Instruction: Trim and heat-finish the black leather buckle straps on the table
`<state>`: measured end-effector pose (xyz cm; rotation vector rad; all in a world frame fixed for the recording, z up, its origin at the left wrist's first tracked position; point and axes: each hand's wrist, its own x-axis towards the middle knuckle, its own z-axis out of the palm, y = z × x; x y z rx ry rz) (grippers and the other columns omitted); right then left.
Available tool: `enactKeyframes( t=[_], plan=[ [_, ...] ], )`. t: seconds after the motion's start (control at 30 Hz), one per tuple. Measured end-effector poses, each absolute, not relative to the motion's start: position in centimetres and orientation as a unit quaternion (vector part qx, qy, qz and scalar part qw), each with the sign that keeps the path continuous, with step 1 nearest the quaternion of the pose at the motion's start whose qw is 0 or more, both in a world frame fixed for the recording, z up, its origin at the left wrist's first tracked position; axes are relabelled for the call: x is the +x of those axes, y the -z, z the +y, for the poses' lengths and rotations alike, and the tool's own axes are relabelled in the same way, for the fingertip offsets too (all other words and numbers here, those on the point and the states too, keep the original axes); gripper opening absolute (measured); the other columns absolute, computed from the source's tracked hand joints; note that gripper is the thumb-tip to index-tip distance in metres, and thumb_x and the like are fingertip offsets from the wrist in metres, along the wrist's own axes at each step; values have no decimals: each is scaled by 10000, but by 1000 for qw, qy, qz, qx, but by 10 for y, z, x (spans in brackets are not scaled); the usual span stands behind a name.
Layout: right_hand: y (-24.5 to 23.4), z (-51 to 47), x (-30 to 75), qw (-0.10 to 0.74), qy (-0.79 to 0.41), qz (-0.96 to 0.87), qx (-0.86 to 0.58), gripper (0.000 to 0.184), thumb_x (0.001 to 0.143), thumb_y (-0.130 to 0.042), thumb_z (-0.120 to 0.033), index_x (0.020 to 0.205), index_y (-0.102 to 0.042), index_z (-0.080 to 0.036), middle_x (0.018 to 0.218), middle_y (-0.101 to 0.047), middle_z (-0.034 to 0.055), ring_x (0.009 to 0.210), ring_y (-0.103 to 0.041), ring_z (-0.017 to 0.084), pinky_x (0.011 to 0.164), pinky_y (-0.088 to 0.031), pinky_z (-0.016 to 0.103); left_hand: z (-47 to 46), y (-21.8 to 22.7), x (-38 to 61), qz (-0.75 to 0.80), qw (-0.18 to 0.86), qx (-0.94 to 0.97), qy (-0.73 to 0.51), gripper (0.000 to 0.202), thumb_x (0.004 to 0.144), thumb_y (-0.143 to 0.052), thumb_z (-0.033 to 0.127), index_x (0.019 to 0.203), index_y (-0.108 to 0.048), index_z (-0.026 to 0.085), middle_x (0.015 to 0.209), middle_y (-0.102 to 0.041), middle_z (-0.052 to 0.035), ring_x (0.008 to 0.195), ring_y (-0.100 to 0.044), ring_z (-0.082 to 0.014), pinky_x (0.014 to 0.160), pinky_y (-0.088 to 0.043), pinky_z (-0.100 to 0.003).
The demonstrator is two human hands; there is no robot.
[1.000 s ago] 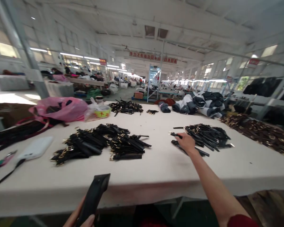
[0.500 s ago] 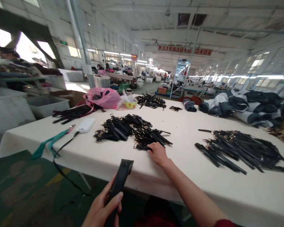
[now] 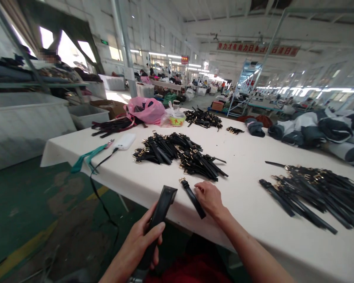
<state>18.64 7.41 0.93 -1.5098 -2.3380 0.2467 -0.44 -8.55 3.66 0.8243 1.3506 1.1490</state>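
My left hand (image 3: 140, 245) is wrapped round a flat black tool (image 3: 161, 214) held below the front edge of the white table (image 3: 247, 196). My right hand (image 3: 209, 197) lies on the table near that edge, fingers pressed on a single black strap with a gold buckle (image 3: 191, 196) that lies apart from the others. Just beyond it sits a heap of black buckled straps (image 3: 179, 153). A second heap of straps (image 3: 315, 192) spreads out to the right.
A white phone (image 3: 124, 141) with a black cable and a teal ribbon (image 3: 87, 158) lie at the table's left end. A pink bag (image 3: 146, 110), a clear bag and another strap pile (image 3: 203, 118) sit at the back. Rolled dark cloth (image 3: 309, 131) lies far right.
My right hand left the right heap, reached the middle heap and has drawn one strap back toward the front edge. The view swung left, and the left hand with the tool rose.
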Motion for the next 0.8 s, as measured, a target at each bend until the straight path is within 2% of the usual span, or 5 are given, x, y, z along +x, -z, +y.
enactKeyframes(
  t=[0.1, 0.17, 0.4, 0.6, 0.8],
  plan=[
    [-9, 72, 173, 201, -80, -828, -517, 308, 831, -566, -445, 1048, -655, -247, 965, -660, 33, 898, -582, 191, 770, -393, 277, -80, -38, -2, 580, 561, 353, -474, 951, 732, -677, 465, 1481, -139, 231, 571, -575, 54, 317, -562, -154, 293, -438, -215],
    [-10, 75, 162, 198, -66, -843, -495, 353, 794, -607, -474, 1063, -648, -249, 986, -646, 45, 922, -572, 209, 778, -399, 293, -78, -38, -1, 580, 560, 360, -470, 941, 741, -668, 464, 1481, -135, 232, 569, -575, 55, 320, -565, -157, 295, -442, -219],
    [-13, 92, 149, 164, -53, -863, -474, 173, 849, -564, -282, 940, -709, -265, 931, -650, 38, 872, -574, 181, 716, -399, 267, -78, -37, -2, 585, 562, 349, -469, 924, 754, -650, 470, 1482, -134, 230, 579, -574, 53, 325, -565, -155, 294, -429, -215],
    [5, 89, 168, 237, -87, -874, -414, 172, 853, -583, -243, 957, -718, -265, 956, -688, 15, 887, -596, 158, 765, -414, 248, -78, -35, -3, 579, 572, 355, -460, 874, 786, -619, 456, 1480, -134, 244, 607, -572, 52, 341, -572, -149, 312, -434, -219],
    [18, 87, 173, 300, -64, -873, -379, 180, 891, -551, -273, 818, -704, -214, 893, -709, 28, 838, -606, 158, 761, -419, 239, -76, -34, -2, 576, 581, 357, -450, 877, 791, -616, 457, 1482, -117, 251, 618, -566, 52, 354, -581, -152, 321, -442, -228]
  ],
)
